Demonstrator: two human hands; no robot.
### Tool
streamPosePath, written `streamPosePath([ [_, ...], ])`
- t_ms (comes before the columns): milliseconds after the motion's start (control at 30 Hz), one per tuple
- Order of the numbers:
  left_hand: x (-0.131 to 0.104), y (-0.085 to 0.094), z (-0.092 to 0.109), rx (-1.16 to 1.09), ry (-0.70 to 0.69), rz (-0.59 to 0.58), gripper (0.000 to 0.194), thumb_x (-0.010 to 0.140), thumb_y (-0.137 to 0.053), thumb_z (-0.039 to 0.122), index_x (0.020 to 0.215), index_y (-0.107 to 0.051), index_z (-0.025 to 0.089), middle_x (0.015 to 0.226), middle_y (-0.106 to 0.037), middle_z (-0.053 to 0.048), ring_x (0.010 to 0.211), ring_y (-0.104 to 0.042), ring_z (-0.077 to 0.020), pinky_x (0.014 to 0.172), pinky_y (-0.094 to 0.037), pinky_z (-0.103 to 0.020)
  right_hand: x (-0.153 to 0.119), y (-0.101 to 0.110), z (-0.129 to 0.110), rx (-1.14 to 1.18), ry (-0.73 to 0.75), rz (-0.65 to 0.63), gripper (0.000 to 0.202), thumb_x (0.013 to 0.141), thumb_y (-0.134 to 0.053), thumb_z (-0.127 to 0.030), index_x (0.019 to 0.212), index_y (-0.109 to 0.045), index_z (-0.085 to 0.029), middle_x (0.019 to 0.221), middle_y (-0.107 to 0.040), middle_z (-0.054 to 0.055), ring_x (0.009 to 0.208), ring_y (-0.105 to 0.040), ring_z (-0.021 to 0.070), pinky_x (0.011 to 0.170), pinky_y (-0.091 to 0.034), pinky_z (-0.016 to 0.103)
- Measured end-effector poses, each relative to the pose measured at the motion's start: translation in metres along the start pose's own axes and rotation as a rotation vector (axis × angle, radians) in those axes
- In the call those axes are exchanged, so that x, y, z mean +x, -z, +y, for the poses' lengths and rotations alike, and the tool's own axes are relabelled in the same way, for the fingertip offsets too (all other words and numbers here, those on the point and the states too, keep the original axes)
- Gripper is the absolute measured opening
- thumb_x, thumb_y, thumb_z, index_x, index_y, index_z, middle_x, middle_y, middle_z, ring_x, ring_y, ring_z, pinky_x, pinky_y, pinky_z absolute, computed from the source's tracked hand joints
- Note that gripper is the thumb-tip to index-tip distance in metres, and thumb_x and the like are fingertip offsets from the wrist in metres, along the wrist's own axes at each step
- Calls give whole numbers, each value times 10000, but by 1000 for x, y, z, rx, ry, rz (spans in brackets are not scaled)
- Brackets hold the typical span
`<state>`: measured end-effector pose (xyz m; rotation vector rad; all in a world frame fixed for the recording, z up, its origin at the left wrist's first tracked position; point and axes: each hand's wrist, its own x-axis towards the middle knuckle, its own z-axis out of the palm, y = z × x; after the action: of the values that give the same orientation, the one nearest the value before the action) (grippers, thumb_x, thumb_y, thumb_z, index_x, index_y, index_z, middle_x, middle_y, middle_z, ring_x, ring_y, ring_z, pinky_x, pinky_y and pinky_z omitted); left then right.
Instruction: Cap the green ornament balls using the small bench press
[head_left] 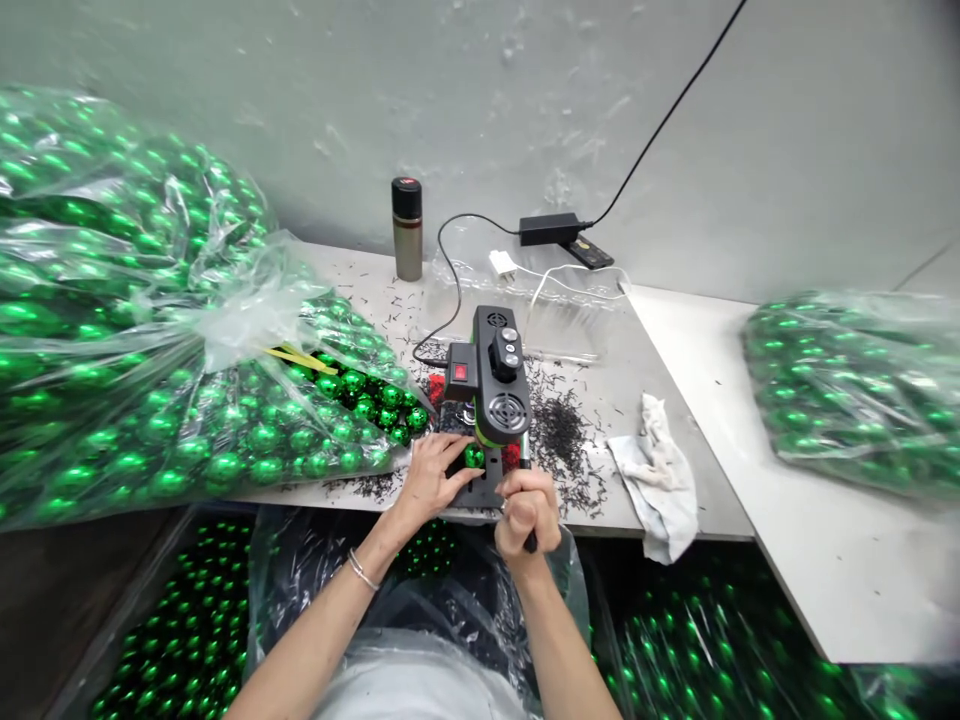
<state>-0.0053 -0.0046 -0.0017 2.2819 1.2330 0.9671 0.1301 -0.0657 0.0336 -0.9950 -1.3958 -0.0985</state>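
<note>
A small black bench drill press (501,375) with a red switch stands at the table's front edge. Under its head sits a shiny green bauble (474,457), pinched between the thumb and fingers of my left hand (435,472). My right hand (529,510) is wrapped round the machine's black lever handle (531,541), whose end pokes out below the fist. The tool tip is hidden by the machine's head. Red material (511,457) shows beside the base. Dark shavings (559,430) lie heaped to the right of the machine.
A large plastic bag of green baubles (135,300) covers the table's left side, its mouth near my left hand. Behind stand a bottle (407,230) and a power adapter (551,229) with cables. A white cloth (656,475) hangs over the front edge; another bag (832,390) lies right.
</note>
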Motion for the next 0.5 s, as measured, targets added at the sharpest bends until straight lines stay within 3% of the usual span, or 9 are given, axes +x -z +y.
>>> streamPosePath([
  [300, 0, 0, 1, -16, -12, 20, 333, 851, -698, 380, 1132, -686, 201, 1055, -698, -90, 997, -606, -251, 874, -441, -388, -8, -2, 6, 34, -6, 14, 330, 1000, -312, -276, 701, -440, -219, 726, -511, -10, 648, -586, 129, 783, -525, 406],
  [500, -1, 0, 1, -22, -6, 19, 333, 862, -684, 388, 1137, -680, 199, 1087, -698, -95, 1015, -610, -252, 892, -441, -397, -6, -1, 10, -14, 94, -84, 295, 987, -344, -236, 712, -448, -212, 747, -523, -9, 671, -603, 125, 795, -516, 390],
])
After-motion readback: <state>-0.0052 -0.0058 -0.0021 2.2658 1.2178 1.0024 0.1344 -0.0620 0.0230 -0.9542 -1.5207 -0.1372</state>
